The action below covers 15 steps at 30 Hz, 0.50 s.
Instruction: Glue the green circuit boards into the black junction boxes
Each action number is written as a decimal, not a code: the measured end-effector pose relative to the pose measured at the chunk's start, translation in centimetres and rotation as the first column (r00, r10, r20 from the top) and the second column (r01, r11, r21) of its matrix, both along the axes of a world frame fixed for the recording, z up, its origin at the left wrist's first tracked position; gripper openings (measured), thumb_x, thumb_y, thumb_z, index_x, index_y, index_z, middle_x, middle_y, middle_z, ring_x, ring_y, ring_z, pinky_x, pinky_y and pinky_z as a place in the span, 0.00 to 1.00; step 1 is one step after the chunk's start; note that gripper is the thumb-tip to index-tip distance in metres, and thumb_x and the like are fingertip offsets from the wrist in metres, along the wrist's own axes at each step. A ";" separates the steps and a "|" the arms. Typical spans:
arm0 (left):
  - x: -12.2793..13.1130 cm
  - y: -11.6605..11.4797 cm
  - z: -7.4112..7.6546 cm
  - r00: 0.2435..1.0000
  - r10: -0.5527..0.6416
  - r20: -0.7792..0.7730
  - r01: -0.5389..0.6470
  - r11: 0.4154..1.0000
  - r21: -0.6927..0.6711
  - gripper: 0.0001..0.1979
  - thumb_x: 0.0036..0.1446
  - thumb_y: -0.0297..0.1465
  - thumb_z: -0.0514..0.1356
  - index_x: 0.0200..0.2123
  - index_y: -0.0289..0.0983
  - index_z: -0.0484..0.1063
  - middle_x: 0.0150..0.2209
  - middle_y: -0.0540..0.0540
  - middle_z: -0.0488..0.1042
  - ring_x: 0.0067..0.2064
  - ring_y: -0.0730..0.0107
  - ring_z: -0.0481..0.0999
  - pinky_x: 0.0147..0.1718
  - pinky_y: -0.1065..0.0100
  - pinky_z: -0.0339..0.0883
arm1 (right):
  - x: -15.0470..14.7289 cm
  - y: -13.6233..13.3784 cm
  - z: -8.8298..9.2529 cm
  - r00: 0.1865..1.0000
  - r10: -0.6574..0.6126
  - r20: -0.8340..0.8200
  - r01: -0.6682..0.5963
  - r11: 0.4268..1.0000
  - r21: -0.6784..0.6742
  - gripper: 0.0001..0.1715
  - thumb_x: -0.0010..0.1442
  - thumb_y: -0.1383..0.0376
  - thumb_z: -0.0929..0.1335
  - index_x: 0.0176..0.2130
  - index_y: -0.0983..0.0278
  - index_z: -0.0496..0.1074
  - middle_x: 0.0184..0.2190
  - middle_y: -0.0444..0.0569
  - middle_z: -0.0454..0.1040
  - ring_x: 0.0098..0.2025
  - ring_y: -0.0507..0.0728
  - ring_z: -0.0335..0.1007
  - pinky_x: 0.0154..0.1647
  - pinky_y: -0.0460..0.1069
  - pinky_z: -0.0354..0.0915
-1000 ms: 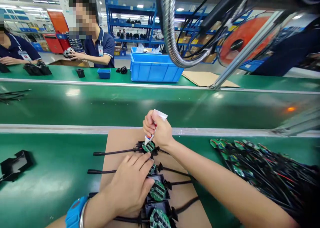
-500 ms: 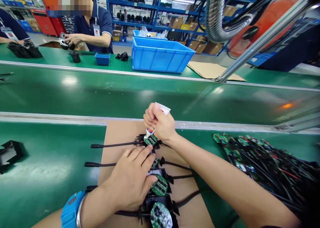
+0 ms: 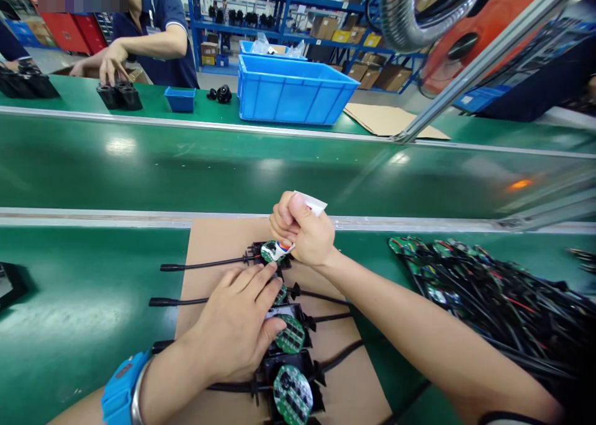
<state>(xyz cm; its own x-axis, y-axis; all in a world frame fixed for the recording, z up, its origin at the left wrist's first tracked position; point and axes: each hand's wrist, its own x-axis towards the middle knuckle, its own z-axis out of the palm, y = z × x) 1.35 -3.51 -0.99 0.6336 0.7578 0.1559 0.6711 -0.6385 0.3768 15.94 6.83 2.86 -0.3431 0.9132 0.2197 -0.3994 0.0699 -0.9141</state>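
My right hand (image 3: 302,229) is wrapped round a white tube (image 3: 311,203), its nozzle pointing down at the round green circuit board (image 3: 270,251) at the far end of a row. Palm down, my left hand (image 3: 237,326) lies over the row's left side with its fingers stretched out, fingertips at the far boards and thumb touching a nearer board (image 3: 291,334). The closest board (image 3: 293,395) sits in a black housing with cables out both sides. Part of the row is hidden under my left hand. Brown cardboard (image 3: 209,239) lies beneath it all.
A heap of boards with black cables (image 3: 488,301) lies at the right. At the left edge is a black part (image 3: 9,282). Beyond the metal rail stand a large blue bin (image 3: 293,93) and a small blue tray (image 3: 180,99). A person (image 3: 158,34) touches black parts (image 3: 118,95) across the bench.
The view has shifted slightly. The tube's nozzle has tilted and sits at the right side of the far board. Across the bench, the person's hand has moved down onto black parts.
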 end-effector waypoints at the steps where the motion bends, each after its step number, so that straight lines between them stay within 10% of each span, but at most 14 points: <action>1: 0.0 0.0 0.0 1.000 -0.001 -0.002 0.001 1.000 0.001 0.24 0.66 0.40 0.48 0.60 0.35 0.63 0.64 0.39 0.59 0.60 0.50 0.62 0.56 0.48 0.57 | 0.1 -0.1 0.0 1.000 -0.001 0.003 0.001 1.000 0.001 0.30 0.55 0.44 0.69 0.20 0.62 0.57 0.14 0.35 0.46 0.14 0.45 0.38 0.12 0.43 0.39; 15: 0.0 0.0 0.0 1.000 -0.009 -0.029 0.010 1.000 0.013 0.24 0.66 0.40 0.49 0.59 0.34 0.63 0.64 0.38 0.60 0.60 0.49 0.63 0.55 0.49 0.57 | 0.6 0.9 -0.4 0.998 -0.048 -0.031 0.050 0.995 0.085 0.29 0.59 0.46 0.67 0.21 0.62 0.56 0.15 0.35 0.46 0.14 0.44 0.39 0.13 0.43 0.40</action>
